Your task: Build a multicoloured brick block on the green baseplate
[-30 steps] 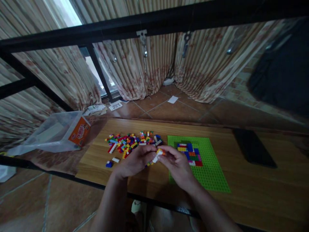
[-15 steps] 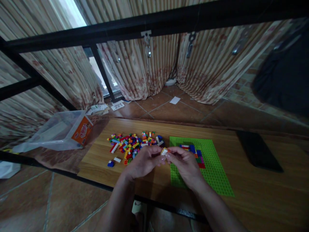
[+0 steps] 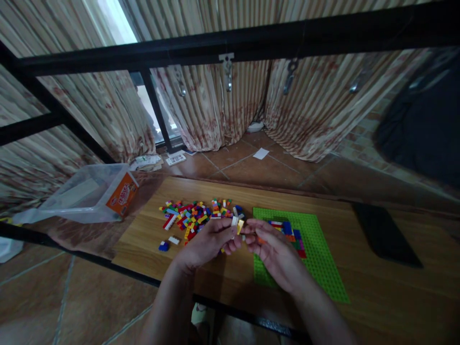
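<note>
Just left of the green board [image 3: 322,268], the left hand [image 3: 210,243] pinches white and yellow bricks [image 3: 240,226]; the right hand [image 3: 276,254] curls its fingers around an orange brick [image 3: 261,240].

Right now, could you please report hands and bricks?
Left hand pinching white brick and yellow brick. Right hand close by, touching orange brick. Right hand partly hides baseplate.

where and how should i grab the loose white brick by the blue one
Probably from above, pinching the white brick across its long sides: it lies flat, longer than wide, clear of the pile, and the blue brick sits near its left end.
</note>
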A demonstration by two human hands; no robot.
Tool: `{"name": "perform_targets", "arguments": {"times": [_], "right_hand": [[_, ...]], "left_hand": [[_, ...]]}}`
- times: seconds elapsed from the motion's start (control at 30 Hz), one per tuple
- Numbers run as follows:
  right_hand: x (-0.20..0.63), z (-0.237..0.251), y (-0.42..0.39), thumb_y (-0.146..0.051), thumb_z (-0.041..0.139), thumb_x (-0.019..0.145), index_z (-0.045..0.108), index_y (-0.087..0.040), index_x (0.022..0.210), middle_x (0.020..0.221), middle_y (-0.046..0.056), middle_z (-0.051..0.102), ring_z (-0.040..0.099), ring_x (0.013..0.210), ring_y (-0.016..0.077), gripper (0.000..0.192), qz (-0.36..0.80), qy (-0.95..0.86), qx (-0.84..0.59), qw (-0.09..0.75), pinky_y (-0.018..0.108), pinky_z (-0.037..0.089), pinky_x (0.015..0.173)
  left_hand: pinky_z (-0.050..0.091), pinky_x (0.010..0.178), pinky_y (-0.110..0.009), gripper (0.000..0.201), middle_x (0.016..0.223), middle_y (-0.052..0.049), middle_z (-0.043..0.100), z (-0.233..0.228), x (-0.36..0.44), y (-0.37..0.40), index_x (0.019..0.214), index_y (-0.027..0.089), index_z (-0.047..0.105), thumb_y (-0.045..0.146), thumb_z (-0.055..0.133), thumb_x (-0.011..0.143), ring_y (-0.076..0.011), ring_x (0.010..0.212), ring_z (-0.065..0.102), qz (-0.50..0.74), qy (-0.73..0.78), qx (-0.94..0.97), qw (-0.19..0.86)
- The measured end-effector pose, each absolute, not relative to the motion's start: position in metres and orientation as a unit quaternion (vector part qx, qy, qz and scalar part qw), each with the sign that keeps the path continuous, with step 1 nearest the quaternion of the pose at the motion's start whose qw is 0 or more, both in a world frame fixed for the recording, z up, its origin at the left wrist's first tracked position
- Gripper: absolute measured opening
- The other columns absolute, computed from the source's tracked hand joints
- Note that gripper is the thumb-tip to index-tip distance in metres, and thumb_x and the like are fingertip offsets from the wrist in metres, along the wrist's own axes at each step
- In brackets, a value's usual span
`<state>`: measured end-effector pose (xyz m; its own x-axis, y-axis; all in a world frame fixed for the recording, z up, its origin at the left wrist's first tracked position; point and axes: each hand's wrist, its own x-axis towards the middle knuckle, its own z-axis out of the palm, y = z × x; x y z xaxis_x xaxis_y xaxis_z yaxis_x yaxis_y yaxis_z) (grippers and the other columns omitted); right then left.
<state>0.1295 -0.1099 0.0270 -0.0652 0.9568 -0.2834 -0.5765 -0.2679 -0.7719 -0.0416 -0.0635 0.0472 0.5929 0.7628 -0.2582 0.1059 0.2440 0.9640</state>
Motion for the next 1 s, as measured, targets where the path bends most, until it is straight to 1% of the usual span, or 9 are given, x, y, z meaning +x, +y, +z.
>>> {"name": "perform_targets", "arguments": {"times": [0.1,0.27,0.37,0.43,0.53,0.63,0.83,0.9,1.0], "right_hand": [[0.128,0.024,-0.110,-0.040,0.077,0.069,0.073,-0.020,0.090,0.087,0.003,0.068,0.056,0.067,0.0113,0.029,0.677,-0.244,-0.433,0.544,0.022,0.043,0.057],[0.129,0.019,-0.111,-0.045,0.080,0.064,0.075,-0.021,0.086,0.085,0.004,0.069,0.052,0.063,0.0107,0.032,0.650,-0.266,-0.473,0.532,0.022,0.039,0.052],[0.130,0.019,-0.111,-0.046,0.082,0.060,0.076,-0.022,0.085,0.085,0.005,0.071,0.055,0.065,0.0126,0.034,0.642,-0.271,-0.490,0.523,0.024,0.041,0.054],[0.131,0.020,-0.111,-0.045,0.083,0.059,0.076,-0.023,0.085,0.085,0.005,0.071,0.056,0.067,0.0132,0.035,0.642,-0.268,-0.497,0.518,0.024,0.042,0.057],[0.131,0.019,-0.112,-0.044,0.084,0.059,0.077,-0.023,0.084,0.083,0.004,0.071,0.056,0.068,0.0127,0.034,0.647,-0.265,-0.500,0.511,0.024,0.043,0.058],[0.131,0.018,-0.112,-0.044,0.085,0.058,0.077,-0.023,0.084,0.084,0.004,0.071,0.057,0.069,0.0130,0.034,0.650,-0.263,-0.507,0.503,0.024,0.045,0.060],[0.133,0.014,-0.113,-0.046,0.082,0.061,0.076,-0.024,0.086,0.089,0.005,0.071,0.060,0.075,0.0163,0.034,0.637,-0.288,-0.515,0.496,0.029,0.049,0.067],[0.134,0.013,-0.113,-0.046,0.081,0.063,0.076,-0.025,0.088,0.090,0.005,0.071,0.060,0.076,0.0169,0.033,0.635,-0.294,-0.517,0.492,0.029,0.049,0.065],[0.135,0.012,-0.114,-0.046,0.083,0.060,0.076,-0.025,0.087,0.090,0.005,0.071,0.060,0.076,0.0167,0.035,0.638,-0.291,-0.519,0.489,0.028,0.049,0.065]], "left_hand": [[0.039,0.057,-0.022,0.036,0.070,0.000,0.057,0.043,-0.053,-0.057,0.078,0.015,0.056,0.050,0.054,0.085,-0.0097,0.060,0.050,0.230,0.429,0.607,0.629],[0.023,0.049,-0.023,0.029,0.052,0.005,0.040,0.036,-0.080,-0.044,0.060,0.016,0.050,0.034,0.052,0.083,-0.0084,0.051,0.034,0.193,0.600,0.673,0.388],[0.021,0.050,-0.023,0.026,0.051,0.005,0.038,0.035,-0.087,-0.042,0.056,0.016,0.051,0.029,0.056,0.078,-0.0090,0.052,0.035,0.177,0.632,0.686,0.314],[0.026,0.052,-0.023,0.020,0.053,0.004,0.045,0.035,-0.088,-0.043,0.059,0.016,0.058,0.028,0.058,0.075,-0.0105,0.055,0.042,0.177,0.630,0.695,0.298],[0.035,0.058,-0.023,0.012,0.063,0.001,0.061,0.033,-0.088,-0.045,0.069,0.017,0.068,0.027,0.062,0.072,-0.0143,0.065,0.055,0.182,0.627,0.699,0.293],[0.039,0.064,-0.024,0.014,0.074,-0.002,0.069,0.033,-0.091,-0.045,0.078,0.017,0.073,0.027,0.064,0.071,-0.0166,0.072,0.060,0.194,0.634,0.690,0.290],[0.038,0.059,-0.024,0.026,0.068,-0.002,0.065,0.039,-0.109,-0.044,0.082,0.014,0.073,0.022,0.048,0.082,-0.0151,0.066,0.056,0.206,0.664,0.665,0.273],[0.037,0.056,-0.023,0.024,0.064,-0.001,0.063,0.041,-0.119,-0.045,0.080,0.014,0.073,0.021,0.049,0.080,-0.0140,0.061,0.054,0.206,0.670,0.659,0.274],[0.036,0.054,-0.023,0.017,0.062,0.000,0.061,0.042,-0.131,-0.050,0.074,0.013,0.070,0.025,0.057,0.075,-0.0131,0.059,0.052,0.177,0.658,0.665,0.305]]}}
